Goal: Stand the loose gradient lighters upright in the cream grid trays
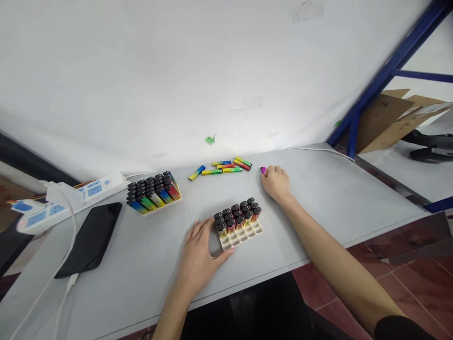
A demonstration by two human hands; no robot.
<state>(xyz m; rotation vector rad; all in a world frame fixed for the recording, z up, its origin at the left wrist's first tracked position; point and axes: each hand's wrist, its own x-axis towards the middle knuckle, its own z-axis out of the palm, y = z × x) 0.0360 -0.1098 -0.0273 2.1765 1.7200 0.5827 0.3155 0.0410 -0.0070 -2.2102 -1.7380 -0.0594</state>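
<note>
Near the front of the table stands a cream tray [243,237] of round-ended slots, its back rows filled with upright lighters [239,221] with black tops; the front slots hold none. My left hand [200,255] rests at its left side, thumb at the front edge and index finger by the back left corner, holding it between them. Farther back on the right, my right hand [276,183] is closed on a magenta lighter [263,169], whose end sticks out on the left; the rest is hidden under the fingers.
Several loose coloured lighters [226,166] lie along the wall. A second, fuller tray [163,208] of lighters stands at left, near a black phone [90,238], its charging cable [72,281] and a white power strip [95,189]. A blue metal frame [375,85] rises at right.
</note>
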